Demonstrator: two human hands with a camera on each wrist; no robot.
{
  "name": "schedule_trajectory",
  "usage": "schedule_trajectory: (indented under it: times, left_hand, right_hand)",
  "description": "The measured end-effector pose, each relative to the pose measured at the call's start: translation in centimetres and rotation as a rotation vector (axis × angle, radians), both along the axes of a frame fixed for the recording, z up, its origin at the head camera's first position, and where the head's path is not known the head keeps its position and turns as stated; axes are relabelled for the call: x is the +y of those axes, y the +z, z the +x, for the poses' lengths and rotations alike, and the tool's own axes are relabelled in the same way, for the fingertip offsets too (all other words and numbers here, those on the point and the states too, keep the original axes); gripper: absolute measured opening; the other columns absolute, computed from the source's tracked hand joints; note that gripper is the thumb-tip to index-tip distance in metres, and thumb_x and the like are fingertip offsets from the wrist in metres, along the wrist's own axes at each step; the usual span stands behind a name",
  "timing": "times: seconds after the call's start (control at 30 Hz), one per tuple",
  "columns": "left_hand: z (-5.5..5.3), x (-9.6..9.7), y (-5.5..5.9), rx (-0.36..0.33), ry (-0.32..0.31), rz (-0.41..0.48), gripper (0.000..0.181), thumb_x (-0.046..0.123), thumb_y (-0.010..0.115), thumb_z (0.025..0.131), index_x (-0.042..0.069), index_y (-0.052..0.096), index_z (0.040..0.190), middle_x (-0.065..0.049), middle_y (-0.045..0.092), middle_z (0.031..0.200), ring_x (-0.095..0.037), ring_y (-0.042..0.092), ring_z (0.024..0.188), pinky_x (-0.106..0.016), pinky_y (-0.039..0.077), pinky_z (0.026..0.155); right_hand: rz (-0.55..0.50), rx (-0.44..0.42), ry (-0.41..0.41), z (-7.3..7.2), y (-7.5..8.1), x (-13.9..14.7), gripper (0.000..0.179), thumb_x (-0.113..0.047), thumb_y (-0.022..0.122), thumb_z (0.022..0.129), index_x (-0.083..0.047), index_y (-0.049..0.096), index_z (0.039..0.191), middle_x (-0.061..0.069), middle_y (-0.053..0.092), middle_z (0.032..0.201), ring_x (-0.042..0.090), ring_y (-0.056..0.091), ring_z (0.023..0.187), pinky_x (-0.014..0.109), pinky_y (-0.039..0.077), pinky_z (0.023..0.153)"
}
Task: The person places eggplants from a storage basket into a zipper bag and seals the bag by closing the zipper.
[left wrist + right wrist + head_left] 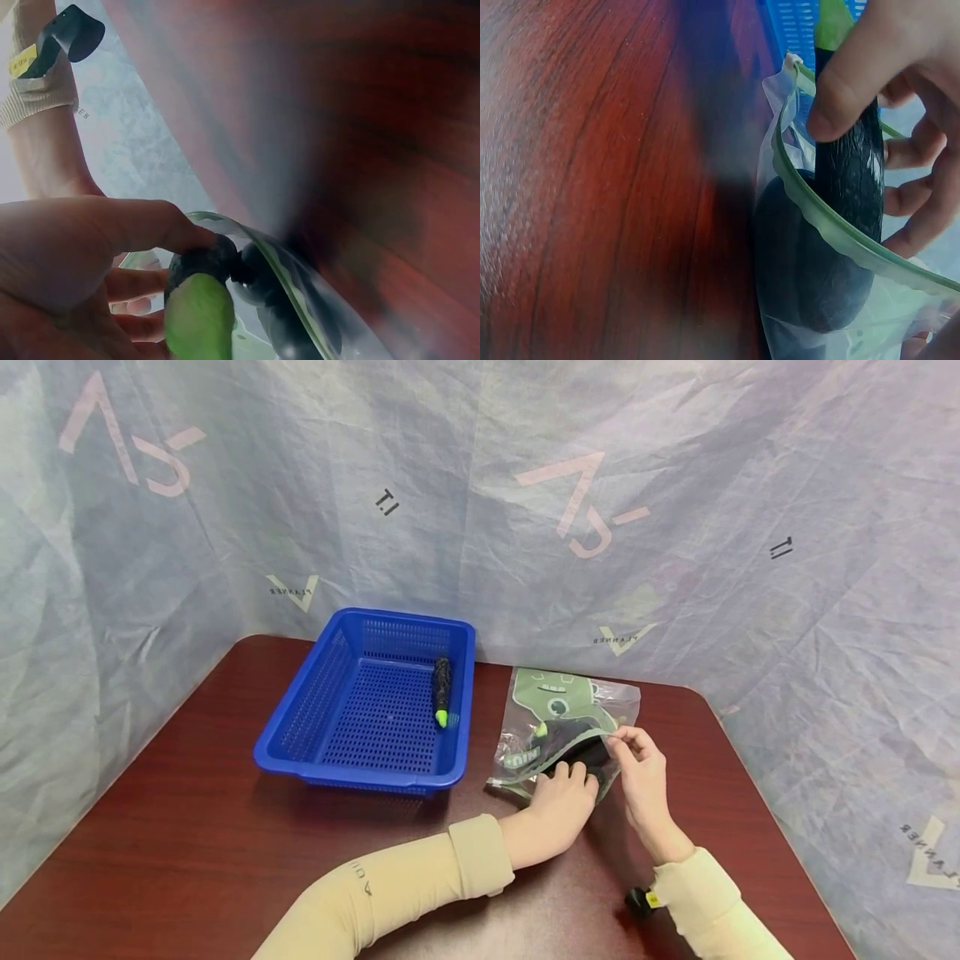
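My left hand [553, 810] grips a dark eggplant [849, 169] by its green stem end, thumb on one side and fingers on the other. The eggplant's body reaches down through the mouth of a clear zip bag [551, 697] with a green printed figure. Other dark eggplants [285, 319] lie inside the bag, seen through its plastic. At the bag's right side, my right hand [642, 781] pinches the zip edge between thumb and fingers, and the mouth gapes between both hands. In the left wrist view the green stem [199, 319] shows close up.
To the left of the bag stands a blue perforated basket [375, 775], with one eggplant [442, 685] along its right wall. Both rest on a dark red wooden table [187, 827]. A printed grey cloth [465, 552] hangs behind. A black wrist-worn device [640, 902] sits at the right sleeve.
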State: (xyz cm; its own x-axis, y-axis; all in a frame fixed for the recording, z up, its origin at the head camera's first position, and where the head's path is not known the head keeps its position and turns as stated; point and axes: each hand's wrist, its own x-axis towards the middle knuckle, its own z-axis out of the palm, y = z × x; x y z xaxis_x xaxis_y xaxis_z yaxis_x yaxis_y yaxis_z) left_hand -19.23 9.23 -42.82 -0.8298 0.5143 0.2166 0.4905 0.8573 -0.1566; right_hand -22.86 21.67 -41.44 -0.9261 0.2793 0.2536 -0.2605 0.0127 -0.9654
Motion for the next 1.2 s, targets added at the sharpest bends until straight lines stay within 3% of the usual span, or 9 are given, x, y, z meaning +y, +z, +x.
schedule_trajectory:
  times: [0.43, 0.8, 1.07, 1.2]
  left_hand:
    - [-1.3, 1.0, -0.8, -0.008, -0.015, 0.023, 0.019, 0.026, 0.056, 0.093, 0.02, 0.056, 0.111, -0.002, 0.051, 0.105, -0.017, 0.05, 0.091, -0.036, 0.051, 0.066]
    - [-1.8, 1.0, -1.5, -0.034, -0.036, 0.018, 0.028, 0.029, 0.062, 0.089, 0.02, 0.056, 0.115, -0.002, 0.049, 0.108, -0.016, 0.05, 0.092, -0.031, 0.048, 0.063]
    - [-1.1, -0.9, -0.7, -0.071, -0.079, 0.047, 0.034, 0.029, 0.064, 0.088, 0.019, 0.054, 0.118, -0.004, 0.05, 0.108, -0.018, 0.05, 0.095, -0.03, 0.046, 0.062]
    - [-0.5, -2.0, -0.7, -0.034, -0.121, 0.068, 0.039, 0.032, 0.072, 0.081, 0.018, 0.055, 0.113, -0.005, 0.052, 0.104, -0.019, 0.052, 0.089, -0.029, 0.046, 0.058]
  right_hand:
    - [-0.025, 0.014, 0.013, -0.2, -0.2, -0.1, 0.005, 0.005, 0.056, 0.089, 0.002, 0.058, 0.086, -0.002, 0.058, 0.076, 0.01, 0.054, 0.072, 0.023, 0.046, 0.069]
    - [-0.051, 0.02, 0.019, -0.1, -0.4, -0.2, 0.003, 0.003, 0.057, 0.089, 0.005, 0.057, 0.087, -0.001, 0.058, 0.075, 0.014, 0.053, 0.071, 0.022, 0.046, 0.067]
    - [-0.046, 0.009, 0.022, -0.2, -0.3, -0.1, 0.003, 0.002, 0.057, 0.09, 0.001, 0.058, 0.087, -0.002, 0.057, 0.075, 0.011, 0.053, 0.073, 0.023, 0.046, 0.07]
    - [-0.049, 0.003, 0.021, -0.3, -0.4, 0.0, 0.009, 0.004, 0.056, 0.089, -0.003, 0.059, 0.085, -0.002, 0.057, 0.074, 0.01, 0.053, 0.072, 0.025, 0.045, 0.07]
